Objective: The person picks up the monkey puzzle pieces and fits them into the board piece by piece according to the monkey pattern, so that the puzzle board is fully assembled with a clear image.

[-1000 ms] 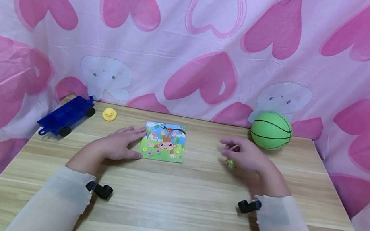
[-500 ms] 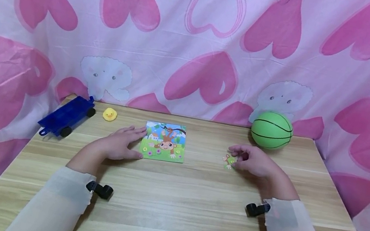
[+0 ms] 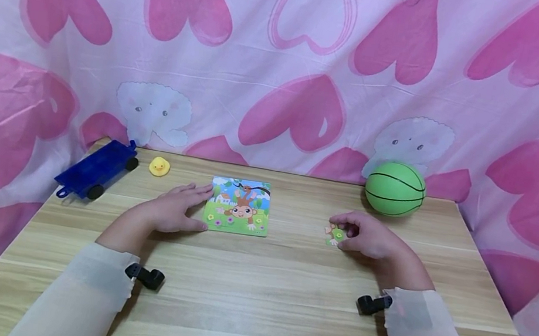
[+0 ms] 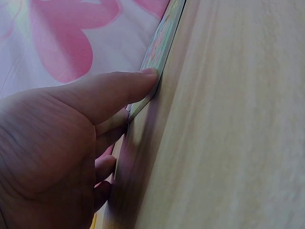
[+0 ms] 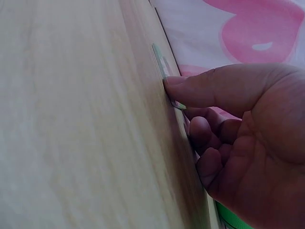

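A square jigsaw puzzle board (image 3: pixel 239 208), printed with a monkey hanging over a flowery meadow, lies flat on the table. My left hand (image 3: pixel 178 209) rests at its left side, fingers straight; in the left wrist view the thumb touches the rim of the board (image 4: pixel 156 55). To the right lies a small puzzle piece (image 3: pixel 334 236) with a bit of monkey and a yellow flower on green. My right hand (image 3: pixel 370 236) pinches its right side, and in the right wrist view the thumb presses the near edge of the piece (image 5: pixel 159 59) low over the wood.
A green ball (image 3: pixel 395 190) with black lines stands behind my right hand. At the back left are a yellow duck toy (image 3: pixel 160 166) and a blue wheeled toy trailer (image 3: pixel 99 169). A pink heart-patterned cloth (image 3: pixel 289 112) hangs behind the wooden table (image 3: pixel 246 307).
My right hand has moved right and slightly down, from hovering over the puzzle piece to pinching its right side. The left hand and the board have stayed in place.
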`<act>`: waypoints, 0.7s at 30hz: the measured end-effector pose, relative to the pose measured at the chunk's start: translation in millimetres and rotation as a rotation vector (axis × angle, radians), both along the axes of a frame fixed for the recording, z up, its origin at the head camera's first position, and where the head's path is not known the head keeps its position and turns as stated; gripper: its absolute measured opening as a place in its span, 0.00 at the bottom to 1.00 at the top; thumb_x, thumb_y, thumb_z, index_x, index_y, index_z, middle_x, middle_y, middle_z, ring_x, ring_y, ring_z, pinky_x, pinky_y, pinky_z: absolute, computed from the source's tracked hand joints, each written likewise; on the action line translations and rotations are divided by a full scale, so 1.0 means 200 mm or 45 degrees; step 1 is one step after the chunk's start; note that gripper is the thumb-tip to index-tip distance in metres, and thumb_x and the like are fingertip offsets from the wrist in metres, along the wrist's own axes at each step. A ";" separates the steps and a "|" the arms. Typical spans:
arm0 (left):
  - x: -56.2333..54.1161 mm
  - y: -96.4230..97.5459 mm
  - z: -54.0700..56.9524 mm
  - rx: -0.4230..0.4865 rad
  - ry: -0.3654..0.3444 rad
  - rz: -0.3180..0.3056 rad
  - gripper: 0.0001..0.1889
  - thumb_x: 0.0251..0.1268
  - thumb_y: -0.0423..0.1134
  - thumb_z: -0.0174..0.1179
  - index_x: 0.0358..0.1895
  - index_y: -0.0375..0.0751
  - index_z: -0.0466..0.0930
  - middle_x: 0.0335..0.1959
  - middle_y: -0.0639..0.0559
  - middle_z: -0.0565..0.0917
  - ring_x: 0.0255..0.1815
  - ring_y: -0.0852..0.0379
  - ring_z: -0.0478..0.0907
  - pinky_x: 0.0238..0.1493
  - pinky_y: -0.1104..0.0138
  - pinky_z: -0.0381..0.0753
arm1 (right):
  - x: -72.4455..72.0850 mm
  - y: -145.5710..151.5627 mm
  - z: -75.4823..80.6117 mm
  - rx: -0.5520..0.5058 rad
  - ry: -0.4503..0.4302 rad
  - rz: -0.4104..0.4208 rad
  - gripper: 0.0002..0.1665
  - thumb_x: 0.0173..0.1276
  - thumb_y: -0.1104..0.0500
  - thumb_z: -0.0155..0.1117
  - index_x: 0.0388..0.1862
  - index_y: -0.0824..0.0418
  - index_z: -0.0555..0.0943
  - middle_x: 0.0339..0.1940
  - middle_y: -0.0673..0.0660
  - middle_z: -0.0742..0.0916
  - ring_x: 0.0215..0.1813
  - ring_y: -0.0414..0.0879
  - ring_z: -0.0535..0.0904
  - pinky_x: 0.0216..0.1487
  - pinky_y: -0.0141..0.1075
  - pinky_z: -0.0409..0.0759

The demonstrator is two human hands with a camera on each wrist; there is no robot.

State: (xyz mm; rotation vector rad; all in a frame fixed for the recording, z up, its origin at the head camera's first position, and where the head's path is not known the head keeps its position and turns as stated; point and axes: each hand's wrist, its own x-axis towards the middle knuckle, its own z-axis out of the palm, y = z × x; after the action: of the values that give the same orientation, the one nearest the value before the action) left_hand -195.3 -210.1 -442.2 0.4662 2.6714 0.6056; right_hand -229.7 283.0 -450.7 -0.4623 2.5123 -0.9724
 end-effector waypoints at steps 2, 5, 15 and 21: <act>0.00 0.00 0.00 0.003 -0.001 0.000 0.49 0.71 0.61 0.68 0.88 0.56 0.53 0.91 0.56 0.50 0.92 0.33 0.40 0.86 0.29 0.44 | 0.00 0.00 0.01 0.010 -0.002 -0.010 0.35 0.64 0.67 0.79 0.71 0.62 0.82 0.50 0.59 0.82 0.49 0.50 0.73 0.45 0.30 0.76; 0.00 0.00 0.00 -0.002 -0.007 0.000 0.49 0.71 0.61 0.68 0.88 0.56 0.52 0.91 0.57 0.49 0.92 0.34 0.39 0.86 0.30 0.44 | 0.01 -0.01 0.02 0.011 -0.001 -0.017 0.35 0.64 0.67 0.79 0.70 0.63 0.82 0.50 0.59 0.82 0.50 0.50 0.73 0.46 0.30 0.77; -0.01 -0.01 -0.02 -0.021 -0.001 0.001 0.49 0.71 0.63 0.67 0.88 0.57 0.52 0.91 0.57 0.50 0.92 0.34 0.39 0.85 0.28 0.45 | 0.03 -0.04 0.04 -0.025 0.053 -0.071 0.21 0.71 0.67 0.72 0.60 0.56 0.83 0.48 0.59 0.84 0.49 0.50 0.77 0.46 0.31 0.80; -0.01 -0.01 -0.01 -0.022 -0.012 0.005 0.49 0.71 0.63 0.67 0.88 0.58 0.51 0.92 0.58 0.49 0.92 0.35 0.39 0.86 0.29 0.44 | 0.04 -0.08 0.05 -0.102 0.037 -0.052 0.19 0.75 0.64 0.68 0.63 0.57 0.83 0.49 0.58 0.86 0.48 0.50 0.79 0.43 0.32 0.85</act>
State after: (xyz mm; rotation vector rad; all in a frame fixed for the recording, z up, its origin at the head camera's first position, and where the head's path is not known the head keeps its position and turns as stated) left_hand -196.7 -212.0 -444.6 0.4520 2.6675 0.5838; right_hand -222.4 266.2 -440.6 -0.4533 2.5249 -1.0923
